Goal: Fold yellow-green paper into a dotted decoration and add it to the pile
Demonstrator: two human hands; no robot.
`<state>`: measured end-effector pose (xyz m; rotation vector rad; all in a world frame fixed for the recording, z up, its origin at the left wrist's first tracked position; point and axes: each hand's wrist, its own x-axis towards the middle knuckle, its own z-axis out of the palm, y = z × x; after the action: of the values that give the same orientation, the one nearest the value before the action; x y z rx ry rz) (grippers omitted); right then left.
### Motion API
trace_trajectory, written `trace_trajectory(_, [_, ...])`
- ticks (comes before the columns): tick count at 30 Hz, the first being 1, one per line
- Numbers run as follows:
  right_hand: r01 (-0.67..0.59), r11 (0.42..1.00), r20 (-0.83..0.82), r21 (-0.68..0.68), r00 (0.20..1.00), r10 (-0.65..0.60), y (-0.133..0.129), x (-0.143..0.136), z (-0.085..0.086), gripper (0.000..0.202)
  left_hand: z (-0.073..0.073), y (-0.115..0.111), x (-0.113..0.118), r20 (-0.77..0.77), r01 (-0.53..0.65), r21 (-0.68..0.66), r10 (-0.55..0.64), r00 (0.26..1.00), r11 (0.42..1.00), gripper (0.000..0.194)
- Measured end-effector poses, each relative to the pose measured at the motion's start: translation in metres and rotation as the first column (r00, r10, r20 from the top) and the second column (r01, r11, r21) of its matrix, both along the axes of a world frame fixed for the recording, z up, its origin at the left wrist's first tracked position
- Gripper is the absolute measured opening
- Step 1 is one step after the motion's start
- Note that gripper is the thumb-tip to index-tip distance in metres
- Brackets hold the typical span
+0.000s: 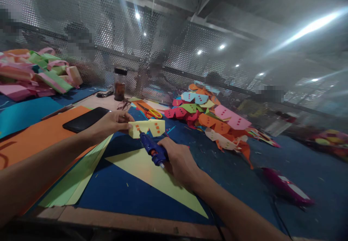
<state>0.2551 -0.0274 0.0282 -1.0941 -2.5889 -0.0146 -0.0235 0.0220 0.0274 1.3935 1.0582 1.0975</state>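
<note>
yellow paper piece (148, 127) in left hand (112, 122)

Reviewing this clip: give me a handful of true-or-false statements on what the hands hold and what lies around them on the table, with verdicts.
1. The right hand grips a blue glue gun. True.
2. The left hand holds a pink paper piece. False: it holds a yellow paper piece with small orange squares.
3. A black phone lies on the orange sheet. True.
4. The scissors are in the right hand. False: they lie on the table beyond the hands.
5. A dark-lidded jar stands near the mesh wall. True.
</note>
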Motion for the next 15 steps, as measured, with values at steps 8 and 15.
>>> trace_trajectory(8, [0.033, 0.999, 0.032, -0.023, 0.999, -0.032, 0.0004, -0.0005, 0.0001, 0.034, -0.0016, 0.0032, -0.001, 0.024, -0.039, 0.0, 0.039, 0.999, 0.999, 0.036])
trace_trajectory(15, [0.039, 0.998, 0.032, -0.055, 0.999, -0.038, 0.0009, -0.0007, -0.0008, 0.03, 0.0, 0.0014, 0.0002, 0.033, -0.039, 0.007, 0.039, 0.999, 0.999, 0.037])
